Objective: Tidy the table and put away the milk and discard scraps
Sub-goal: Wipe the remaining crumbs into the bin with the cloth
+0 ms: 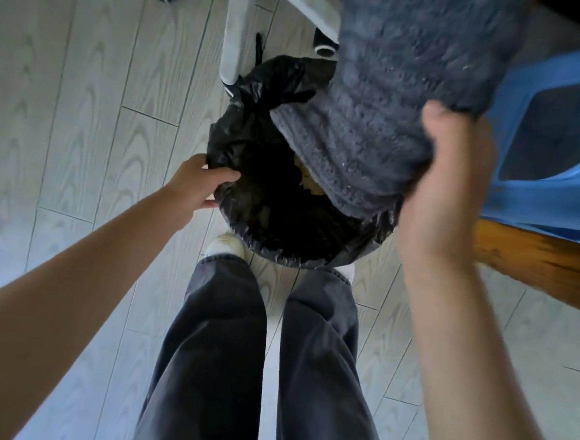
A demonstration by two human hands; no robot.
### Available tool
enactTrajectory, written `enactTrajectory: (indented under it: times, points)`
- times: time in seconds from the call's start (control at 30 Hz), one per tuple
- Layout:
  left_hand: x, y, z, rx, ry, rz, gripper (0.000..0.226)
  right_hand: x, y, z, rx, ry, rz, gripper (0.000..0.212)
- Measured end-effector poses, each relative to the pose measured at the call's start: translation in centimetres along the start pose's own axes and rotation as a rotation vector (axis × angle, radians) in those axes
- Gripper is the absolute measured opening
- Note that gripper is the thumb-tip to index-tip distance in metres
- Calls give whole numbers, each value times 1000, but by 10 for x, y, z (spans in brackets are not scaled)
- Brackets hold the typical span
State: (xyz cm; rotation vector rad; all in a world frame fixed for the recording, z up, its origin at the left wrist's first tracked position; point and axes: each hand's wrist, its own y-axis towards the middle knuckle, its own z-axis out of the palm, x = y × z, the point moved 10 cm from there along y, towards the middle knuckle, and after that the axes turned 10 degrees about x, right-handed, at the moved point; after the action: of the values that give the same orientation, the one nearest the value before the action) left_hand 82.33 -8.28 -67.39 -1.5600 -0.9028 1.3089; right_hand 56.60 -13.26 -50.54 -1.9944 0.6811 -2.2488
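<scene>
Over the bin bag (251,114), left hand (198,182) grips its rim, right hand (452,183) clutches the cloth (392,106); anything shaken loose could miss onto the floor (84,102).

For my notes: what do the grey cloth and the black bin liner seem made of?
The grey cloth looks like thick fleece or microfibre, matte; its surface is fuzzy and folds softly. The black liner is likely thin plastic film, glossy; it wrinkles and shines at the rim.
</scene>
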Motion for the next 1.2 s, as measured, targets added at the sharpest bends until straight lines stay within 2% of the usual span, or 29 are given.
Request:
enactTrajectory:
  times: [0.03,0.07,0.13,0.17,0.2,0.23,0.33,0.4,0.43,0.5,0.6,0.67,0.7,0.73,0.8,0.83,0.97,1.1,1.17,1.2]
  points:
    - [-4,-2,-6,-54,2,34,41,-22,-3,-2,-70,-103,65,19]
    - [-11,-8,-19,-182,42,91,36,-58,-5,-10,-141,-213,166,25]
    - [-25,-41,-46,-545,140,214,16,-138,-24,-31,-344,-176,560,32]
    - [-28,-58,-48,-656,120,265,20,-175,-39,-40,-414,-79,746,27]
    - [-27,-67,-42,-668,59,286,26,-194,-50,-41,-439,7,854,21]
    - [-23,-67,-30,-603,-14,274,29,-201,-53,-36,-421,70,896,20]
    - [7,-53,42,-201,-17,1,23,-203,-62,-17,-339,241,919,34]
    - [32,-58,87,39,-116,-251,32,-194,-67,-7,-287,364,895,42]
    - [40,-61,104,134,-189,-335,38,-188,-70,-3,-257,394,884,43]
    - [40,-65,122,222,-395,-381,40,-176,-73,-2,-232,411,865,42]
    - [19,-62,128,264,-706,-302,28,-147,-64,-1,-161,442,766,34]
    - [3,-58,124,280,-759,-201,14,-128,-51,-3,-129,448,633,23]
    - [2,-53,116,237,-713,-159,13,-124,-46,-8,-133,344,578,18]
    - [4,-47,102,143,-616,-124,20,-125,-44,-15,-128,114,568,16]
    - [16,-39,75,-57,-387,-127,41,-136,-45,-22,-90,-305,618,14]
    - [21,-38,67,-113,-280,-150,46,-142,-48,-24,-81,-388,666,15]
    - [17,-36,60,-163,-1,-131,49,-143,-46,-24,-67,-408,728,17]
    - [10,-54,58,-126,47,-116,38,-127,-61,-23,-61,-331,807,11]
    - [-4,-70,58,-86,4,-71,27,-109,-66,-23,-64,-294,826,9]
    - [-10,-79,60,-53,-50,-59,28,-101,-68,-23,-66,-259,830,11]
